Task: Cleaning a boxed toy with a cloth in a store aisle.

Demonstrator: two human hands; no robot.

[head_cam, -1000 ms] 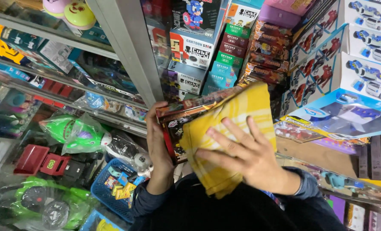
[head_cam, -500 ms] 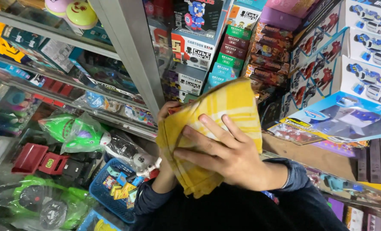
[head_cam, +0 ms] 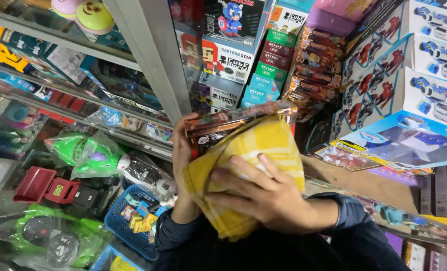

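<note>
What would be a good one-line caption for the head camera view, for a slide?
Right hand presses a yellow cloth against a toy box held by the left hand.

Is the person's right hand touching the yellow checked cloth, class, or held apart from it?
Touching. The head view shows the right hand spread flat on the yellow checked cloth, fingers pressing it against the toy box.

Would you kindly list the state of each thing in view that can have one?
Toy box: shrink-wrapped, held upright by the left hand, mostly covered by the cloth.
Yellow cloth: spread over the box, pressed flat by the right hand.
Green toy: bagged in clear plastic, lying on its side.
Blue basket: holding small packets.
Stacked boxes: shut, piled behind glass.
</note>
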